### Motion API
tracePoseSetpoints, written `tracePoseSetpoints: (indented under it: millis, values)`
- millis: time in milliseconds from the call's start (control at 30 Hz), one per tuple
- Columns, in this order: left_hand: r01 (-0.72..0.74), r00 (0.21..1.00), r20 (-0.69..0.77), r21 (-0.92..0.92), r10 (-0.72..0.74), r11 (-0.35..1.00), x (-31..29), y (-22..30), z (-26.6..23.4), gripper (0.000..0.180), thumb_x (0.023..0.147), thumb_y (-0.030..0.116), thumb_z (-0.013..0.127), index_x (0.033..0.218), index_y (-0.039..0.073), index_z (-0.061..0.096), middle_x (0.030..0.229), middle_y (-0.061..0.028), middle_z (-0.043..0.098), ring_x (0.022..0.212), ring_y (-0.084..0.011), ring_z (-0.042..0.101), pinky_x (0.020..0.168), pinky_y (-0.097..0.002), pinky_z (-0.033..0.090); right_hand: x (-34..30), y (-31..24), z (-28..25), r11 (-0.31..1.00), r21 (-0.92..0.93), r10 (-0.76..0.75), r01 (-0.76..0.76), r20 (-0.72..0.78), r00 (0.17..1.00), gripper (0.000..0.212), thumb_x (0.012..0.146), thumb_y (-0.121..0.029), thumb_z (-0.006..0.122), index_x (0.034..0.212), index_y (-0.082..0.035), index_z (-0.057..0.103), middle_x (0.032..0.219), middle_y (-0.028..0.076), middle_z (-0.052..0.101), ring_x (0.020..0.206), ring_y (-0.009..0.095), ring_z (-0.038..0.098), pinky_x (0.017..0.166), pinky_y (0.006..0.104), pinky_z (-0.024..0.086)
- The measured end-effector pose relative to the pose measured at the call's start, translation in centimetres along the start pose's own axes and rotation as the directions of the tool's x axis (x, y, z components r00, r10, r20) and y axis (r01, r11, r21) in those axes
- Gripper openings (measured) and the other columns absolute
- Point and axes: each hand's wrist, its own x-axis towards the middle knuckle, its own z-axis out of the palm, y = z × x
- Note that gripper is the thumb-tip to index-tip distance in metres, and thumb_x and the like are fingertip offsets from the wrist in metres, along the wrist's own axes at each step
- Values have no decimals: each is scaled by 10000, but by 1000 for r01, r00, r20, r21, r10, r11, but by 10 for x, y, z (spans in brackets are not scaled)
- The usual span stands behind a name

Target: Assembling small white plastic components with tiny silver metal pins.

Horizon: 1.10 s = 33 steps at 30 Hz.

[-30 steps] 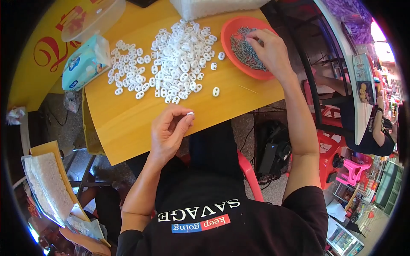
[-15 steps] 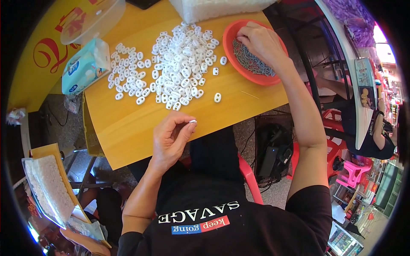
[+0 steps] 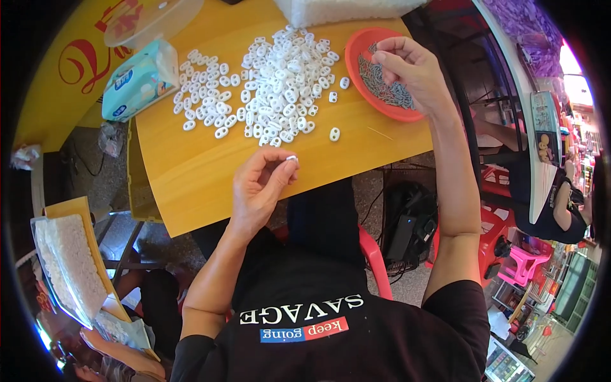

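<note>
Between the thumb and fingertips of my left hand (image 3: 258, 191) a small white plastic piece (image 3: 291, 158) is pinched, just above the table's near edge. My right hand (image 3: 414, 73) is over the red bowl (image 3: 352, 58), its thumb and fingers pinched together. Whatever lies between those fingertips is too small to make out. Many thin grey metal pieces, like screws, (image 3: 377, 81) fill the bowl's bottom. A large heap of white two-hole plastic pieces (image 3: 286, 89) lies beyond my left hand, with a looser group (image 3: 207, 95) to its left.
The yellow table (image 3: 191, 184) bears a tissue pack (image 3: 140, 79) at the left and a clear plastic tub (image 3: 153, 22) behind it. A white bulk bag (image 3: 344, 9) sits at the far edge. One thin stick (image 3: 380, 133) lies near the bowl. Another person's arm (image 3: 563, 204) shows far right.
My right hand has lifted from the metal pieces in the bowl, its fingers now pinched above them. My left hand keeps the white piece. The view has shifted slightly.
</note>
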Motion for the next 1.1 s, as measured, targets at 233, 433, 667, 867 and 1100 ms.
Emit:
tracePoseSetpoints:
  millis: [233,433,667,867,1100]
  values:
    - [-13,998,-68,-111,6,994,-3,5,0,151,926,90,602,1033,-16,585,884,-55,636,766,-100,593,709,-230,485,-39,-18,47,880,471,2,-71,145,989,261,917,-86,602,1155,23,609,883,29,606,697,55,542,698,237,515]
    - [-17,992,-124,-270,-17,963,-2,20,6,152,917,104,617,1010,-10,579,877,-90,649,735,-124,610,684,-253,497,-68,-23,99,888,455,-6,-67,157,988,195,914,-89,612,1059,41,627,889,70,646,675,67,563,718,253,521]
    - [-75,990,-137,-332,30,940,-14,28,5,149,907,124,638,977,8,575,844,-63,630,729,-115,591,673,-250,477,-96,-18,150,951,310,-25,7,54,998,181,909,-113,636,1004,40,648,852,41,652,677,71,550,631,191,461]
    - [-103,990,-127,-324,64,941,-22,32,5,145,915,119,624,996,11,569,854,-59,620,746,-120,580,688,-258,466,-105,-19,161,936,351,-17,2,40,999,169,914,-119,631,995,29,646,859,37,648,672,66,542,625,193,457]
    - [-141,987,-118,-293,110,946,-26,34,8,127,921,111,614,970,3,568,818,-47,616,750,-100,583,690,-234,475,-110,-19,163,931,366,-20,3,42,999,168,921,-126,624,996,24,640,856,36,645,673,65,537,633,199,457]
